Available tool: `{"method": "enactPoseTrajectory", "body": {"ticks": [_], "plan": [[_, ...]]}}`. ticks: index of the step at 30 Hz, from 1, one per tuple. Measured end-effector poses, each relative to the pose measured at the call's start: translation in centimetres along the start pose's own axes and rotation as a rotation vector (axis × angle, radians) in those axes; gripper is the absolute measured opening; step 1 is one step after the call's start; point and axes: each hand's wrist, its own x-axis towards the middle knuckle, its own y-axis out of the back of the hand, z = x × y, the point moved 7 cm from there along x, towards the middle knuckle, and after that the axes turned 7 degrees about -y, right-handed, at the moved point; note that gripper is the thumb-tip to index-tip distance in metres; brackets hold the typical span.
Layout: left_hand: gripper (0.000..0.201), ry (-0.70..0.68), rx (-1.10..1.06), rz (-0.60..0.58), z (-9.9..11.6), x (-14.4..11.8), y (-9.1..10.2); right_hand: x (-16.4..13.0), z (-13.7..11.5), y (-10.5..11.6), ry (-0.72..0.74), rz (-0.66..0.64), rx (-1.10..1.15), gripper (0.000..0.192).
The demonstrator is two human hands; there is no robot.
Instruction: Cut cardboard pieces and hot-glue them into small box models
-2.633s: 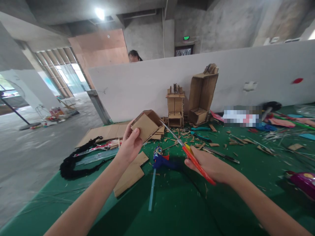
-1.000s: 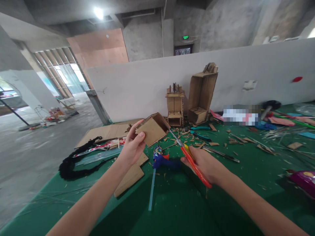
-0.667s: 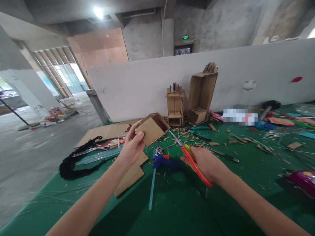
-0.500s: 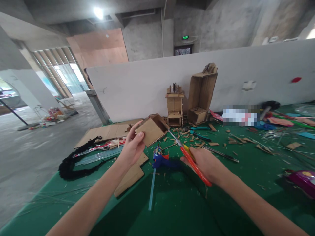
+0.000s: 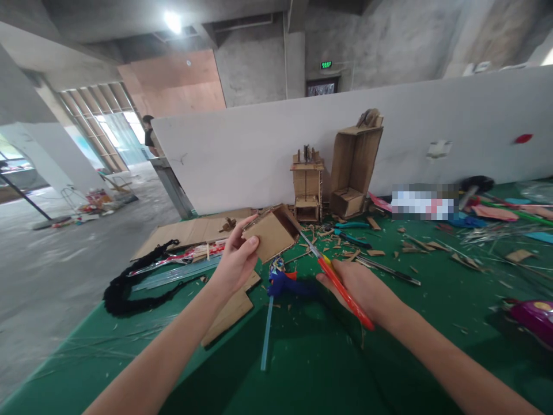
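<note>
My left hand grips a small open cardboard box by its left end, thumb on the near face. The box is tilted in the air above the table. My right hand is closed round the red and yellow handles of a pair of scissors. Their blades point up and left and reach the box's right edge; whether they touch it or cut into it I cannot tell. Below the box lies a blue glue gun with a clear glue stick beside it.
Behind stand a small cardboard structure and a taller cardboard box against a white partition. Teal pliers lie among cardboard scraps. Black yarn and flat cardboard are at left, a purple object at right. A person is far off.
My left hand and the cardboard box have shifted slightly right and down. The scissors have moved slightly right with my right hand, their handles closer together. A person now shows beside the partition.
</note>
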Motion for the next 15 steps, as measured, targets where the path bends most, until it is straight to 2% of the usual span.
{"method": "enactPoseTrajectory", "body": {"ticks": [8,15], "plan": [[0.051,0.001,-0.022,0.019,0.08,0.15,0.54,-0.02,-0.03,0.03,-0.017,0.021,0.006,0.04],[0.051,0.029,-0.046,0.021,-0.19,0.1,0.66,-0.18,-0.33,-0.01,0.035,0.013,0.058,0.036]]}}
